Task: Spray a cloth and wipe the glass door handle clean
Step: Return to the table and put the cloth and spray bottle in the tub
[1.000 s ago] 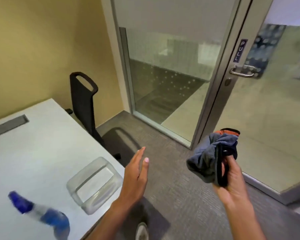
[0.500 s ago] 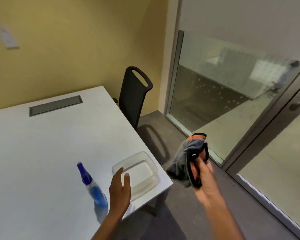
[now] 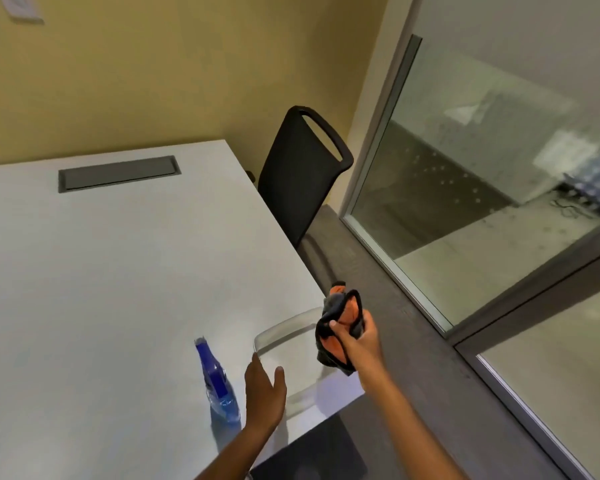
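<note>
**Left hand beside the spray bottle, cloth bunched in the right**

Across the left and centre: white table point(image 3: 101, 289), with a grey rectangular cover plate point(image 3: 118, 173) set flush near its far edge. Toward the near right part of the table: blue spray bottle point(image 3: 218, 382), standing upright, nozzle end at the top. Just right of the bottle: left hand point(image 3: 264, 393), flat and spread, fingers point(image 3: 257, 367) released and gripping nothing, close to the bottle but not visibly touching it. Beyond that hand, at the table's near right corner: clear plastic container point(image 3: 284, 336), shallow and rectangular. Above the container's right end: right hand point(image 3: 361, 344), fingers clenched around a bunched cloth point(image 3: 340, 323), orange and dark grey with a black edge, held in the air clear of the table. Behind, tucked at the table's right side: black chair point(image 3: 298, 174) with a loop-shaped top, against the yellow wall point(image 3: 170, 64). At bottom centre: another dark chair seat, partly cut off. Farther right: grey carpeted floor point(image 3: 395, 306), then a metal-framed glass panel point(image 3: 482, 168). Door handle out of view.
</note>
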A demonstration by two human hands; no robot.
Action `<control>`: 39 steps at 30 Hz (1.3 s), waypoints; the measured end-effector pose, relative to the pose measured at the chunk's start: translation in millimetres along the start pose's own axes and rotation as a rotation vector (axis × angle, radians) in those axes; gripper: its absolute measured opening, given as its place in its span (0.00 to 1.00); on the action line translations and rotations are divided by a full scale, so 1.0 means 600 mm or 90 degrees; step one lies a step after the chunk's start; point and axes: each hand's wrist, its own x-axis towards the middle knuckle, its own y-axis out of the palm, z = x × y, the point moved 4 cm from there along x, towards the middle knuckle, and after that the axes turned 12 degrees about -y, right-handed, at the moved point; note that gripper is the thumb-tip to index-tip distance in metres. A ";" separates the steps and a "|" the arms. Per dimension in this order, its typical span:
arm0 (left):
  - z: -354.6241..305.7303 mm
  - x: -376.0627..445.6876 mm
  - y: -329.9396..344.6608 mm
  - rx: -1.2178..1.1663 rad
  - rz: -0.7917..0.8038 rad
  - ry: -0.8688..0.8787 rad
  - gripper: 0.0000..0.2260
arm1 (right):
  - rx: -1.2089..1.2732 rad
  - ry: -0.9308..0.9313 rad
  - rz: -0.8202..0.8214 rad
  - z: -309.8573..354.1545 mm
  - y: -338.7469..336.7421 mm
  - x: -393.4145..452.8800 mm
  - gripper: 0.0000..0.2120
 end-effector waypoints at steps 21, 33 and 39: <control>0.022 0.078 -0.002 -0.006 0.042 -0.024 0.20 | -0.784 -0.061 0.325 -0.139 0.144 0.036 0.36; 0.028 0.087 0.001 -0.022 0.037 -0.019 0.20 | -0.776 -0.008 0.331 -0.143 0.154 0.038 0.29; 0.028 0.089 0.006 -0.012 0.016 -0.018 0.18 | -0.764 0.001 0.298 -0.137 0.142 0.036 0.15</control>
